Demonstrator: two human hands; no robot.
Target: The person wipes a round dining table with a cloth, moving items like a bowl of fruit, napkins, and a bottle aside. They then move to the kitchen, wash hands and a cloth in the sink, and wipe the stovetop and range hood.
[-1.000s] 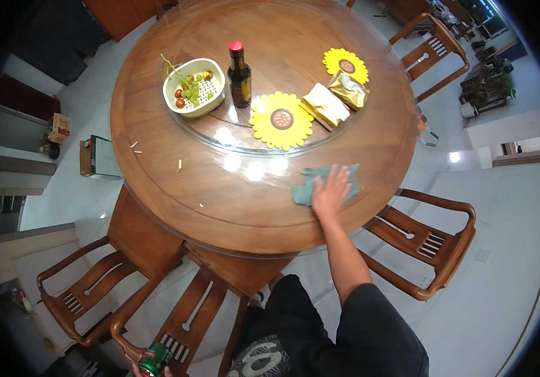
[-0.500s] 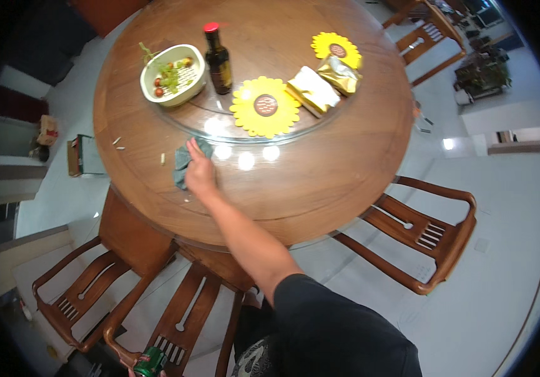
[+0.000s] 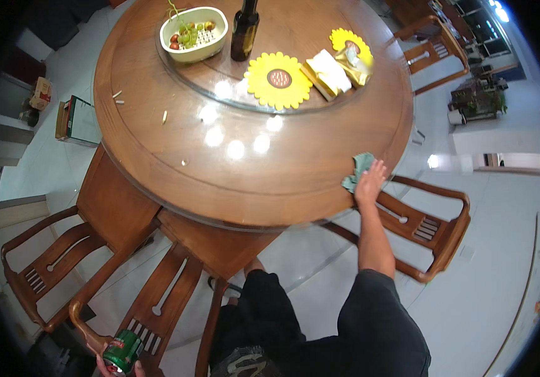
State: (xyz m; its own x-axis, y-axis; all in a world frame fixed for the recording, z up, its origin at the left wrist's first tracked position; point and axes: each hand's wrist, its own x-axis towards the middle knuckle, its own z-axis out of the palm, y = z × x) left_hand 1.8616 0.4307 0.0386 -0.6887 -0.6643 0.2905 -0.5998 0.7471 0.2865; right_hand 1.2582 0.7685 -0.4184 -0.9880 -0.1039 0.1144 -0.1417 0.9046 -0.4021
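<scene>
My right hand presses a grey-green cloth against the wooden tabletop, close to the table's right edge. Its fingers reach forward, and part of the cloth is bunched under the palm. At the lower left, my left hand is closed around a green drink can; only some fingertips show. On the round table, small pale scraps lie to the left, and a small speck sits nearer the front edge.
The glass turntable carries a white bowl of grapes and small red fruit, a dark bottle, yellow flower-shaped mats and a tissue pack. Several wooden chairs surround the table, one beside my right arm. A box stands on the floor.
My right hand has swept the cloth from the table's left-middle over to its right edge. The view has shifted, and more of the can in my left hand now shows.
</scene>
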